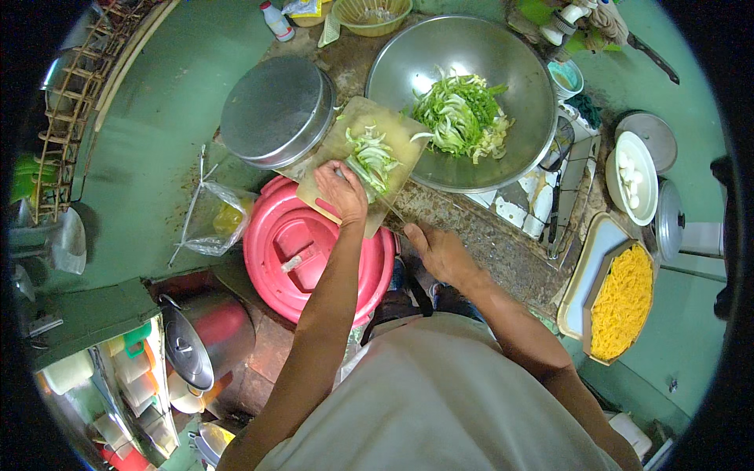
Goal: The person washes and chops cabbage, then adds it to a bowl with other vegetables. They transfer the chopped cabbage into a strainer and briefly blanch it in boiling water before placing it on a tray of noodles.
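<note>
My left hand [343, 189] presses down on a piece of pale green leafy vegetable [360, 173] on a worn cutting board [409, 144]. A knife [392, 207] is held by its handle in my right hand [442, 250], its blade reaching over the board towards the vegetable. Sliced strips [374, 152] lie just beyond the fingers of my left hand. Right of the board, a wide steel bowl [406, 59] holds a heap of cut greens [462, 118]. The board's near part extends over a pink lidded bin [268, 247].
A round metal pan [274, 109] stands left of the board. To the right are a white bowl of peeled eggs [648, 194] and a tray of yellow shreds [621, 303]. A large lidded pot [188, 353] is at lower left. Another knife [654, 56] projects at upper right.
</note>
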